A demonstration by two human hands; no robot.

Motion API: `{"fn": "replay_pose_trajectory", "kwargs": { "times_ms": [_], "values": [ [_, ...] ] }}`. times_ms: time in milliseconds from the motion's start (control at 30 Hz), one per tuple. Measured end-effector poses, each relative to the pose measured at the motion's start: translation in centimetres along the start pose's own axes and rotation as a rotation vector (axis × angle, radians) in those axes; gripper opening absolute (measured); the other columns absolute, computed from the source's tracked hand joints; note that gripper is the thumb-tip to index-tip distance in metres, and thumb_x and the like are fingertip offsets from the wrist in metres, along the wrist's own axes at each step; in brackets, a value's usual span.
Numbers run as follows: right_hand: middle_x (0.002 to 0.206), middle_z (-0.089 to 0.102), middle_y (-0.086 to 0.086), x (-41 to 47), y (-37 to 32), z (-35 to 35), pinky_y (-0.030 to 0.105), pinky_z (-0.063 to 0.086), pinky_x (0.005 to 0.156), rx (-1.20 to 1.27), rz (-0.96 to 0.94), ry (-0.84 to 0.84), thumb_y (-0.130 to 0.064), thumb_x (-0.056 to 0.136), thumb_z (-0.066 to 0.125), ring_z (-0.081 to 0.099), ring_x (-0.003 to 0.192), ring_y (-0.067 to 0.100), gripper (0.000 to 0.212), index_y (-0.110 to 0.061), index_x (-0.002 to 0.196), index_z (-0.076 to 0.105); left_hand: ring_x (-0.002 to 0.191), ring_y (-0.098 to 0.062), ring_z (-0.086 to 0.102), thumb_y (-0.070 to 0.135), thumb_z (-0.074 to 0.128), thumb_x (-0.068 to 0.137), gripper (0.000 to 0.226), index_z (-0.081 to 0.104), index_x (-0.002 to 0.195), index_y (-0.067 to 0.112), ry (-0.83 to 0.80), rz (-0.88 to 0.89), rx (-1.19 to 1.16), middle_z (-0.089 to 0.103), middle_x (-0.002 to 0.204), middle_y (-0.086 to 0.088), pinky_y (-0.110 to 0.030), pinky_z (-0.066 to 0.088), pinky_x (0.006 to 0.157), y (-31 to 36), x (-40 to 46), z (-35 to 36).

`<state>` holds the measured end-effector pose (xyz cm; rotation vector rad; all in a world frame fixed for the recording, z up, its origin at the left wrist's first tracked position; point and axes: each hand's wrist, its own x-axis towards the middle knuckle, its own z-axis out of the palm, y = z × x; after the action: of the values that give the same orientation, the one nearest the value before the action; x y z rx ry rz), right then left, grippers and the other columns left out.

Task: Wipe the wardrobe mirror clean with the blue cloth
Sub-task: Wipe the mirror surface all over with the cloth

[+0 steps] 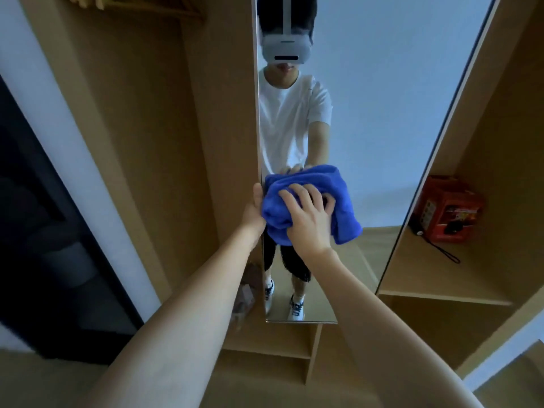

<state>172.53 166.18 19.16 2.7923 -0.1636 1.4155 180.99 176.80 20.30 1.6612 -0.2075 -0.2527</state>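
A shelf point(426, 269) right of the mirror point(371, 113) held a red box point(450, 210). Right hand point(309, 222) clutched the blue cloth point(343, 201); left hand point(255, 212) grip was unclear.

Home bedroom: open wooden wardrobe point(459, 184), door mirror point(376, 98), hangers point(141, 4).

Dim, soft, bluish light; wide-angle bending at edges, slightly blurry throughout.

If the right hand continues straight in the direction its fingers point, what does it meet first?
The right hand first meets the blue cloth, which its fingers are touching; the mirror probably lies directly behind, though depth is unclear.
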Motion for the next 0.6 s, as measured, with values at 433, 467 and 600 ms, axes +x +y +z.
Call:
{"fn": "replay_pose_trajectory", "kwargs": {
  "times_ms": [433, 467, 600],
  "values": [
    [0.117, 0.065, -0.002, 1.5, -0.2, -1.6, 0.041, 0.040, 0.093, 0.497, 0.142, 0.171, -0.003, 0.075, 0.064, 0.055, 0.108, 0.026, 0.038, -0.017, 0.110, 0.071, 0.110, -0.008, 0.063, 0.037, 0.027, 0.108, 0.045, 0.054, 0.132, 0.010, -0.153, -0.158, -0.464, 0.063, 0.129, 0.000, -0.020, 0.050, 0.088, -2.3, -1.5, 0.5],
    [0.117, 0.066, -0.001, 3.1, -0.2, -2.5, 0.041, 0.040, 0.092, 0.497, 0.128, 0.228, -0.003, 0.075, 0.064, 0.056, 0.108, 0.027, 0.038, -0.016, 0.110, 0.071, 0.109, -0.002, 0.062, 0.032, 0.025, 0.109, 0.043, 0.045, 0.140, 0.010, -0.105, -0.159, -0.435, 0.060, 0.128, 0.006, -0.016, 0.049, 0.087, -2.3, -1.4, 0.9],
    [0.119, 0.067, 0.001, 5.9, -0.1, -3.0, 0.044, 0.039, 0.091, 0.369, 0.073, 0.251, -0.010, 0.074, 0.058, 0.056, 0.112, 0.028, 0.039, -0.015, 0.111, 0.070, 0.129, -0.018, 0.048, 0.022, 0.022, 0.109, 0.042, 0.036, 0.147, 0.008, 0.093, -0.136, -0.317, 0.044, 0.148, -0.008, -0.023, 0.045, 0.098, -2.1, -0.9, 1.5]
  ]
}}
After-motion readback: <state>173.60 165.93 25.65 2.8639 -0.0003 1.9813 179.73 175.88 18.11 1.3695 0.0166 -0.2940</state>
